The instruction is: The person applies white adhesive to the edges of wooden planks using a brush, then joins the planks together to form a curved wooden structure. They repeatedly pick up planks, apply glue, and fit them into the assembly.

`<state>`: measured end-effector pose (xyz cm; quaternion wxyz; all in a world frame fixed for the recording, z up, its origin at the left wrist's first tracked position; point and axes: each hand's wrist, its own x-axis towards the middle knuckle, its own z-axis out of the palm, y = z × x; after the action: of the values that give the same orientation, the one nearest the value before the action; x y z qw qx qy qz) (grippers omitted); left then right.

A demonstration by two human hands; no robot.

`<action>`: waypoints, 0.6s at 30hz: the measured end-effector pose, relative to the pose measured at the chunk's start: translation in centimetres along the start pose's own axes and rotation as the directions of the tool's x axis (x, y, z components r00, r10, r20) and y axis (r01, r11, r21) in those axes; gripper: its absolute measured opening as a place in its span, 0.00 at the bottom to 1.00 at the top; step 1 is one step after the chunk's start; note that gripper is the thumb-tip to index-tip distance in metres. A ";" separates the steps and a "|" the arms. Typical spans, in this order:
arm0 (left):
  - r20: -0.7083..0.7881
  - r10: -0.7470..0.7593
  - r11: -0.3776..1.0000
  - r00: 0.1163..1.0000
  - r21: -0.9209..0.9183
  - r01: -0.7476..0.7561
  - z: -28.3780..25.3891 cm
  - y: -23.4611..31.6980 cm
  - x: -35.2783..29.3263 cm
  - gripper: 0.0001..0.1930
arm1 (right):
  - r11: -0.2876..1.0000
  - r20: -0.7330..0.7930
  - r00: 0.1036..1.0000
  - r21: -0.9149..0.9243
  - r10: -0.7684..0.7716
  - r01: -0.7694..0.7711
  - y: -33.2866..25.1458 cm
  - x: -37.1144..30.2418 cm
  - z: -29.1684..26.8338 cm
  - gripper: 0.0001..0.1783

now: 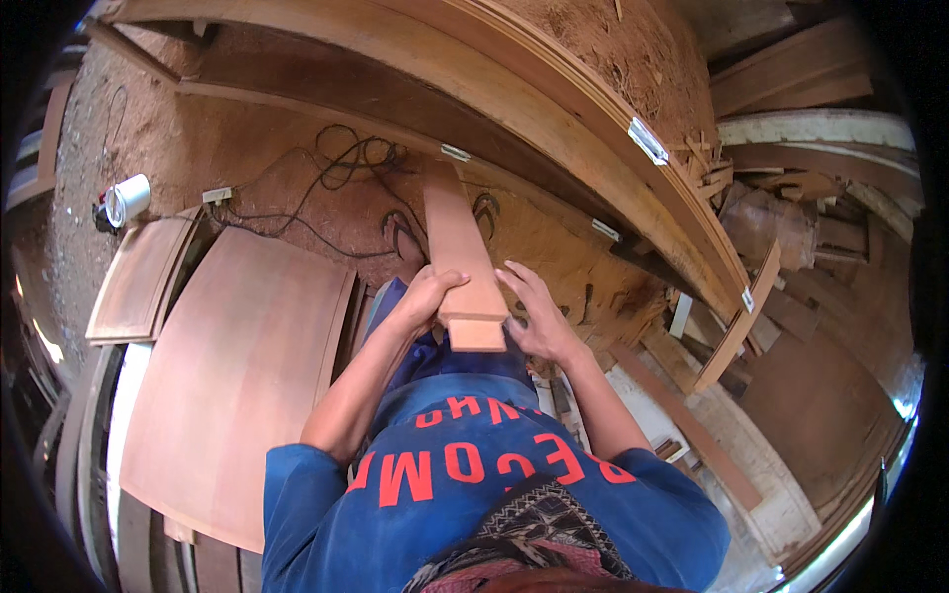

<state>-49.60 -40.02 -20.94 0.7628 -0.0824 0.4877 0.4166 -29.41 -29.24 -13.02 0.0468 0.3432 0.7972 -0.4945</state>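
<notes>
A long reddish-brown wooden board (pixel 459 237) stretches away from my lap, its near end cut into a stepped tenon (pixel 477 334). My left hand (pixel 433 297) grips the board's left edge, thumb laid across the top face and the other fingers hidden beneath. On the other side, my right hand (pixel 539 314) has its fingers spread close to the right edge by the tenon. Whether those fingertips touch the wood I cannot tell. The board's far end reaches the side of a long wooden frame (pixel 534 109).
Wide wooden panels (pixel 232 366) lie to my left. A white cup-like container (pixel 128 201), a white socket strip (pixel 216 196) and tangled black cable (pixel 361 158) are on the dirt floor. Sandals (pixel 403 237) are beside the board. Scrap planks (pixel 736 326) clutter the right.
</notes>
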 end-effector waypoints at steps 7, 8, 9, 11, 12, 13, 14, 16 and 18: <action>-0.010 -0.075 0.992 0.997 -0.103 0.073 5.1 1.9 2.9 0.22 | 0.972 -0.211 0.950 -0.075 -0.232 0.221 -0.7 1.3 -2.1 0.34; -0.007 -0.064 0.983 0.998 -0.174 0.062 6.3 3.8 2.2 0.24 | 0.980 -0.250 0.948 -0.047 -0.197 0.191 -0.3 2.1 -3.1 0.31; -0.004 -0.058 0.969 0.998 -0.241 0.055 7.0 5.0 1.5 0.26 | 0.987 -0.289 0.944 -0.015 -0.156 0.159 0.0 2.8 -3.9 0.29; 0.088 0.038 0.954 0.995 -0.299 -0.010 6.8 4.9 1.5 0.31 | 0.984 -0.321 0.931 -0.034 -0.175 0.173 -0.3 4.7 -6.7 0.27; 0.130 0.094 0.942 0.987 -0.331 -0.046 6.7 4.7 1.7 0.33 | 0.989 -0.351 0.928 0.027 -0.125 0.144 -0.6 5.5 -7.8 0.25; 0.110 0.133 0.976 0.985 -0.186 -0.111 6.0 4.2 1.5 0.35 | 0.989 -0.379 0.923 0.092 -0.069 0.112 -0.7 6.1 -8.6 0.23; 0.094 0.172 0.985 0.981 -0.035 -0.170 4.6 3.5 1.1 0.36 | 0.987 -0.390 0.916 0.091 -0.091 0.136 -0.6 6.5 -9.3 0.22; 0.040 0.252 0.929 0.967 0.269 -0.253 0.5 0.9 0.5 0.37 | 0.988 -0.377 0.924 0.111 -0.061 0.110 0.0 7.2 -10.4 0.22; -0.153 0.347 0.814 0.925 0.540 -0.216 -4.8 -3.2 -0.2 0.35 | 0.991 -0.366 0.930 0.105 -0.033 0.077 -0.1 7.5 -10.7 0.22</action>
<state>-50.63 -44.77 -24.12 0.6203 0.1469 0.6775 0.3668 -32.32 -16.75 -10.66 -0.1358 0.4083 0.7708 -0.4698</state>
